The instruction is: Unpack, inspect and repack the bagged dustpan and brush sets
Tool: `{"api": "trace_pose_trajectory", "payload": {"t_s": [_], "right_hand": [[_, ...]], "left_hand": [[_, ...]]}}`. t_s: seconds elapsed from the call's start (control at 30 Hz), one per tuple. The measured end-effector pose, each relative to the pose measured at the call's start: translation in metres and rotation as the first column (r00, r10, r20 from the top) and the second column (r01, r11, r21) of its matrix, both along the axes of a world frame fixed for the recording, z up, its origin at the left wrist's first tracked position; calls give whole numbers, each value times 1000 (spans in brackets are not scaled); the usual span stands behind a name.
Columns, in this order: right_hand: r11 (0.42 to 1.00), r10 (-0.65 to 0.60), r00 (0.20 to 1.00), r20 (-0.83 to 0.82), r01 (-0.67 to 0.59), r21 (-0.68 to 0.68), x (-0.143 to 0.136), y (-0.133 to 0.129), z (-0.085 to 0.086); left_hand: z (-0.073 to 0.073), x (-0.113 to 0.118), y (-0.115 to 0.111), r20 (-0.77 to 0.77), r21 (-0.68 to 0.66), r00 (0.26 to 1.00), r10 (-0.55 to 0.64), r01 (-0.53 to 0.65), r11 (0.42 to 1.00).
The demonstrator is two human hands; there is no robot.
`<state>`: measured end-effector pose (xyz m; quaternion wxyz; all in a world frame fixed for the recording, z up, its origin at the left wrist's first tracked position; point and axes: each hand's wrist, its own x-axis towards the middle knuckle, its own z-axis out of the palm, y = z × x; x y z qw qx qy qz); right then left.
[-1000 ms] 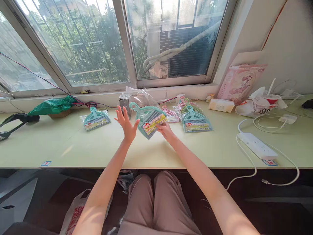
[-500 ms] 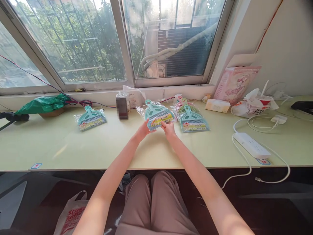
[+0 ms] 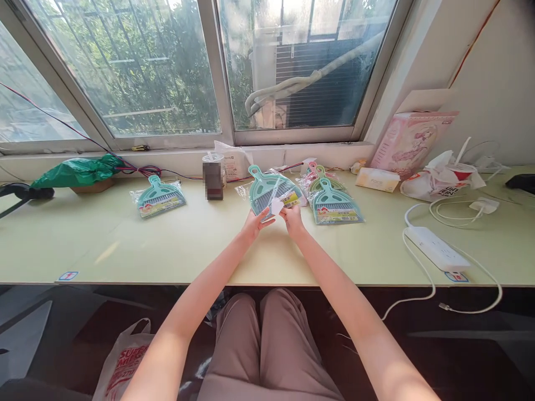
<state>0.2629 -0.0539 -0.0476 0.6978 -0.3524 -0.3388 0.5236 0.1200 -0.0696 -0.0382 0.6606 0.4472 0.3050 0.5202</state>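
Observation:
A mint-green mini dustpan and brush set (image 3: 266, 182), wrapped in clear plastic, is held just over the table in front of me. My left hand (image 3: 254, 224) is closed on its lower left edge. The fingers of my right hand (image 3: 293, 220) pinch the yellow label card (image 3: 289, 199), which is bent at its left end so that its white back shows. Close by on the right lies a bagged set (image 3: 334, 200) in the same mint green, with a green set and a pink one partly behind it. Another bagged mint-green set (image 3: 159, 196) rests apart on the left.
On the right of the pale table (image 3: 200, 250) are a white power strip (image 3: 438, 249) with cables, a tissue pack (image 3: 377, 179), a pink box (image 3: 413, 142) and a crumpled bag (image 3: 434, 181). A drink cup (image 3: 214, 184) and a green plastic bag (image 3: 79, 171) stand towards the back.
The label card lay flat across the held set; now its left part is bent up, showing white. My right hand has drawn the card slightly right. The view has shifted a little.

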Motion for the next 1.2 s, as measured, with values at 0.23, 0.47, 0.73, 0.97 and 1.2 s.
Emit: {"api": "trace_pose_trajectory", "payload": {"t_s": [0.23, 0.47, 0.73, 0.97, 1.2], "right_hand": [[996, -65, 997, 31, 66, -56, -5, -3, 1], [1000, -4, 1000, 19, 4, -12, -4, -4, -1], [996, 86, 995, 60, -85, -19, -6, 0, 0], [996, 67, 997, 27, -65, -63, -4, 2, -4], [994, 8, 1000, -16, -9, -112, -1, 4, -4]], "left_hand": [[12, 3, -12, -312, 403, 804, 506, -371, 837], [42, -1, -11, -547, 831, 416, 727, 372, 413], [63, 6, -2, -502, 759, 781, 371, 192, 623], [51, 10, -7, -497, 680, 827, 263, 183, 710], [19, 20, -14, -380, 708, 862, 337, 36, 705]]}}
